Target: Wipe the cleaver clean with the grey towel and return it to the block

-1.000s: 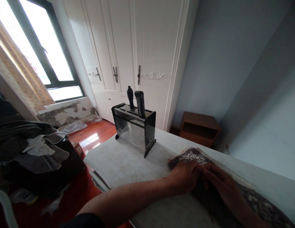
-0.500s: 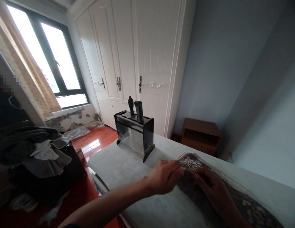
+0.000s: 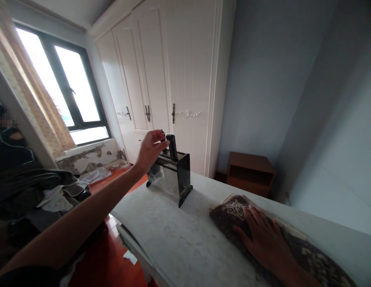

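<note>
- Stretched out at slim handle (image 3: 163, 139) with left hand (image 3: 151, 148); thumb and fingertips drawn in close about it, partly hiding it; cannot tell whether pinching firmly or only touching.
- Just right of left thumb, wide handle (image 3: 172, 148); tilted slightly, close beside the slim one.
- Below and right of left hand, rack (image 3: 184, 178) on table (image 3: 179, 225); with both handles jutting from the top, probably slotted that way to be easy to grasp from above.
- Beneath right hand (image 3: 263, 239), mat (image 3: 225, 218); laid palm down on it, fingers slightly spread, pinching nothing; perhaps pressed there to keep it in place, or to lean on during the long stretch with the left.
- Well apart from left hand, nearer than rack, same mat; apparently folded, to judge by layered edges.
- Beyond left hand, wardrobe (image 3: 191, 59); ahead of right hand, past table edge, low brown cabinet (image 3: 248, 162).
</note>
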Available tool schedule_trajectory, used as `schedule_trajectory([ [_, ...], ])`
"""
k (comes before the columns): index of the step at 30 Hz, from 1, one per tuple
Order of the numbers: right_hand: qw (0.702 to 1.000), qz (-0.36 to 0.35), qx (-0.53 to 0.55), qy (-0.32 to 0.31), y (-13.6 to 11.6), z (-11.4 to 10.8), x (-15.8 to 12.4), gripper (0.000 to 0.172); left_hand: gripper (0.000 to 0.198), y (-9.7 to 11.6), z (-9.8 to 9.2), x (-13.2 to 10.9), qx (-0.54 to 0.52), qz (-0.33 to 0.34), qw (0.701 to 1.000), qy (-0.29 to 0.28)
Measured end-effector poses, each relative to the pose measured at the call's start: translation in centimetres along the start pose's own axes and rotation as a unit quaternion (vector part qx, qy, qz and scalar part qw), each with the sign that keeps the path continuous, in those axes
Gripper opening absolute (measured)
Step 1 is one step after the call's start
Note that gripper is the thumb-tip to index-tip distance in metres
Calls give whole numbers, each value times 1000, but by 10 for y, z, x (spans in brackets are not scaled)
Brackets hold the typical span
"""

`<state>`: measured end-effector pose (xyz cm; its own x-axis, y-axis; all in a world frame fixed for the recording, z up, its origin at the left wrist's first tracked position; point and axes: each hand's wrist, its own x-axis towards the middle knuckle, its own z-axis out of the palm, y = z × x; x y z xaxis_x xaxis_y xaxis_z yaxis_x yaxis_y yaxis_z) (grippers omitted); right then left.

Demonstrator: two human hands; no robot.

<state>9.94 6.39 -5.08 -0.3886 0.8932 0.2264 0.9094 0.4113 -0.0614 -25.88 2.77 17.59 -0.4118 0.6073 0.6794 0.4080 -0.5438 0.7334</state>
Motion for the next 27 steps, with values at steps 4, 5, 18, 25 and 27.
schedule_trajectory([
  [4,997,44,7,-70,13,-17,0,108,52,-2,13,2,-45,-64,995,-58],
  [5,995,43,17,-87,20,-18,0,116,50,-3,17,1,-43,-70,995,-64],
  [18,996,1,73,-59,93,-3,-28,114,33,-6,34,5,-143,-149,975,-76],
  [25,996,0,64,-65,89,-8,-30,112,28,-2,34,16,-155,-143,976,-45],
  [27,996,3,64,-62,88,-7,-30,110,27,3,34,22,-160,-136,977,-41],
])
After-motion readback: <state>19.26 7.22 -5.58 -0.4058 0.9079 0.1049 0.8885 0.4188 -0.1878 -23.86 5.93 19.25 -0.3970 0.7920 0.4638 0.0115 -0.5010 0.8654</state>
